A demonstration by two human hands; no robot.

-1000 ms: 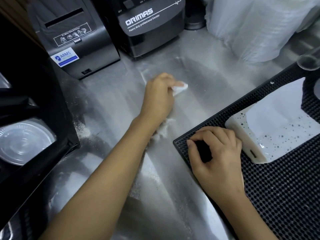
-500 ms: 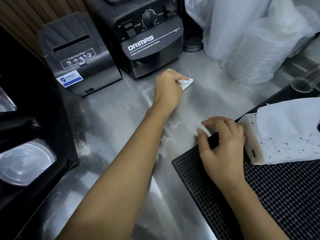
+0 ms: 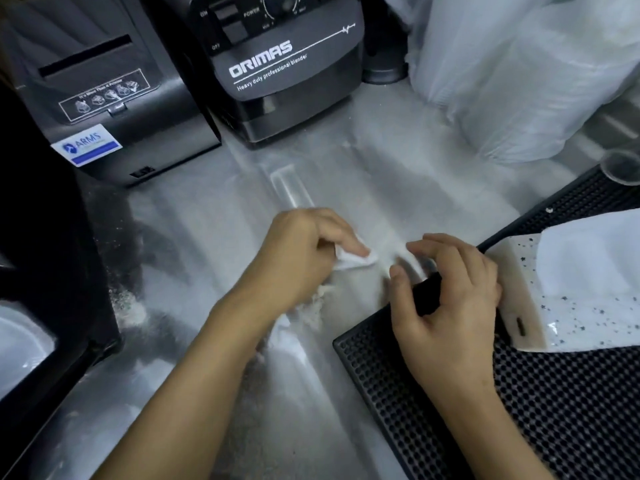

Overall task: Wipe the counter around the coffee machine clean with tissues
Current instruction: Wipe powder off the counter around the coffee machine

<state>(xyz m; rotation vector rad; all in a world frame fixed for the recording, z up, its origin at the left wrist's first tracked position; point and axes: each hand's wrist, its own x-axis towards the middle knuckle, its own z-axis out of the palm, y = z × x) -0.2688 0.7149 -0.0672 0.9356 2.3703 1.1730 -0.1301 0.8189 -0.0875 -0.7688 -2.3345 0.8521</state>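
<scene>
So the left hand [image 3: 301, 258] was down on the steel counter [image 3: 207, 230], fingers curled over a small wad of white tissue [image 3: 349, 263], pinching it and pressing it onto the metal about mid-counter. A short gap to its right, the right hand [image 3: 446, 306] had thumb and fingers pinched on the far edge of the black rubber bar mat [image 3: 398, 393], just along from the mat's left corner. That bit of edge looked lifted a little off the steel, but the hand covered most of it, so I couldn't say for sure. A starry white tissue pack [image 3: 540, 317] sat on the mat right up against that hand. A clump of pale crumbs [image 3: 317, 304] lay beside the left wrist, between it and the mat's corner. Another dusting [image 3: 133, 308] was banked against the foot of the big black machine [image 3: 52, 265] on the left. Room-wise, the back was walled off by a receipt printer [image 3: 114, 98], the ORIMAS blender [image 3: 284, 74] and some bulky plastic bags [image 3: 519, 91], and the mat's edge closed off the right. The working lane was the strip of streaky steel running from the blender's base toward the camera, between the black machine and the mat.
</scene>
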